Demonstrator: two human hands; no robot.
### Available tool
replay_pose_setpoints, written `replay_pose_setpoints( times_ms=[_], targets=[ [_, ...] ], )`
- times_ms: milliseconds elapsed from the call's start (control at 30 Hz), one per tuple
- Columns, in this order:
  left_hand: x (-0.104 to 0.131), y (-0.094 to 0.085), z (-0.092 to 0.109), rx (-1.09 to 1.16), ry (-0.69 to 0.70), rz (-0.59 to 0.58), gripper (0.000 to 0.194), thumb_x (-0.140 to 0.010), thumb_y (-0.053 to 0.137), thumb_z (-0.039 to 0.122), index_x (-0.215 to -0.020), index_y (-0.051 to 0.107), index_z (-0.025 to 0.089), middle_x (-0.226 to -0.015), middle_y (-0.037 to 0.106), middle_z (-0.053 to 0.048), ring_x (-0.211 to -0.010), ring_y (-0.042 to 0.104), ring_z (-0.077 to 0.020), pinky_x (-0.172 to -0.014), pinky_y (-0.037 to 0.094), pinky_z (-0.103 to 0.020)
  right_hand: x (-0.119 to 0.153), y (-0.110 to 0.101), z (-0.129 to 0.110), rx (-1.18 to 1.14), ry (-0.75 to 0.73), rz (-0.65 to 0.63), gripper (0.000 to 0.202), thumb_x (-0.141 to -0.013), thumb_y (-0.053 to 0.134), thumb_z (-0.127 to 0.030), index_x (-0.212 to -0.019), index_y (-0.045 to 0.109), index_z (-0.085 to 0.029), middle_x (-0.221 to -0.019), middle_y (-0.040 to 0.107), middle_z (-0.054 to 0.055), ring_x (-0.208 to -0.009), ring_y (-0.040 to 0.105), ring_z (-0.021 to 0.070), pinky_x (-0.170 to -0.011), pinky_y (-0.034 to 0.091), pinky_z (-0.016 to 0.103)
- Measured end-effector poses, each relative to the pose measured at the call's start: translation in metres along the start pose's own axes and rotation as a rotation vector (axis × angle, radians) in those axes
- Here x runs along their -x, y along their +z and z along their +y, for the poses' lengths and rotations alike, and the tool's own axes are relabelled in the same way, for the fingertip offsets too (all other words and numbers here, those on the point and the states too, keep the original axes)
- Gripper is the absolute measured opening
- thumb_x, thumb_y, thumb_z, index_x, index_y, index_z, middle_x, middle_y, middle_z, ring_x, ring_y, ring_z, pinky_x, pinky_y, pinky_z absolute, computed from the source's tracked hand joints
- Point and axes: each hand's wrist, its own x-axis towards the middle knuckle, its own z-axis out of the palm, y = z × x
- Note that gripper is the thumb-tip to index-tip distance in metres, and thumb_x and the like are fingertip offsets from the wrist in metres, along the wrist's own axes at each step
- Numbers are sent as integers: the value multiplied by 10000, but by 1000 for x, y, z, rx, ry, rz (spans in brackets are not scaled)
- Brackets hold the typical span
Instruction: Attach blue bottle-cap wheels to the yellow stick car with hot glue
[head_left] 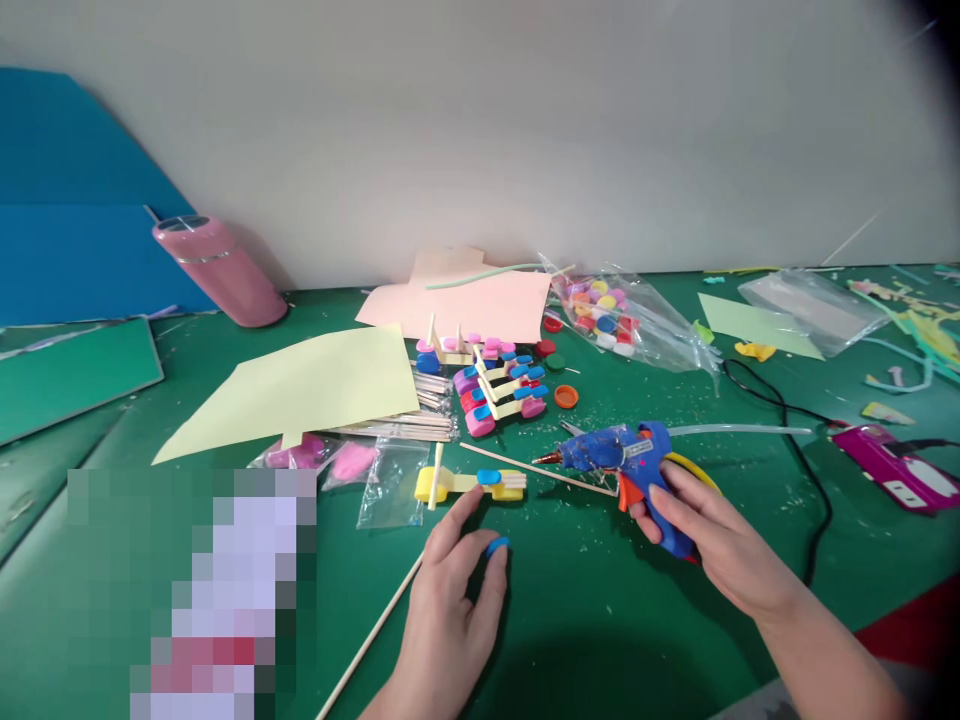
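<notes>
My right hand (709, 525) is wrapped round the handle of a blue glue gun (600, 450); its nozzle points left and a clear glue stick (735, 430) sticks out at its back. Between the thumb and a finger of my left hand (454, 610) is a small blue oval piece (497, 546). That hand's index fingertip rests at a small yellow model (465, 484), made of a flat stick with yellow ends, an upright stick and a blue oval on top. A thin wooden stick (540, 470) lies between the model and the glue gun.
Several similar models (502, 390) stand behind, near a bag of coloured caps (607, 310). Yellow paper (300, 390) and a pink tumbler (225, 270) are at left. A purple power strip (896, 465) with a black cord (821, 520) lies at right. A long stick (371, 635) lies beside my left hand.
</notes>
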Motion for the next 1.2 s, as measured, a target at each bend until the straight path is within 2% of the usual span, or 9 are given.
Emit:
replay_pose_setpoints(
  times_ms=[167,333,500,667,833,933,1033,1200],
  targets=[
    [-5,1,2,51,-68,-26,171,-830,469,259,-835,628,196,-1291,462,-138,-1192,452,-270,-902,459,-384,1,4,-1,48,-7,10,281,-805,533,-457,-891,558,-191,-721,571,27,-599,509,127,-593,447,255],
    [-7,2,2,70,-115,-43,184,-829,467,284,-815,629,197,-1294,458,-149,-1205,434,-292,-796,523,-372,2,6,1,22,-10,35,265,-814,527,-442,-907,555,-195,-693,560,12,-595,498,119,-594,438,239],
    [-10,5,-1,49,-57,-20,170,-824,475,262,-816,630,196,-1307,446,-147,-1226,409,-274,-962,395,-430,3,6,3,52,-10,-16,263,-835,495,-440,-928,546,-200,-686,550,6,-615,505,121,-606,438,233],
    [-6,3,-1,44,-58,-33,178,-829,464,268,-815,628,201,-1334,411,-147,-1233,399,-271,-965,390,-424,5,5,5,65,-64,20,255,-839,491,-418,-984,523,-210,-688,543,2,-620,507,125,-600,435,235],
    [3,1,0,39,-74,-55,175,-830,462,270,-824,626,210,-1350,392,-133,-1241,387,-270,-961,396,-422,13,1,9,180,-145,-64,220,-853,476,-396,-982,500,-219,-669,529,-6,-611,490,122,-563,423,230],
    [7,1,0,40,-44,-62,168,-828,464,256,-838,625,209,-1343,400,-134,-1249,378,-262,-963,399,-404,19,4,6,199,-152,-87,181,-850,490,-387,-914,510,-219,-649,513,-12,-600,482,119,-559,437,231],
    [9,0,1,34,-31,-65,168,-827,462,249,-836,625,212,-1321,430,-133,-1237,398,-256,-949,415,-391,23,11,2,164,-147,-31,160,-841,505,-381,-839,512,-221,-621,487,-22,-582,470,115,-550,456,224],
    [12,-2,6,50,-70,-70,177,-827,460,263,-824,630,213,-1312,448,-132,-1197,450,-257,-836,500,-334,28,13,-1,301,-137,7,278,-840,493,-391,-1061,504,-224,-785,569,33,-624,500,137,-550,490,242]
  ],
)
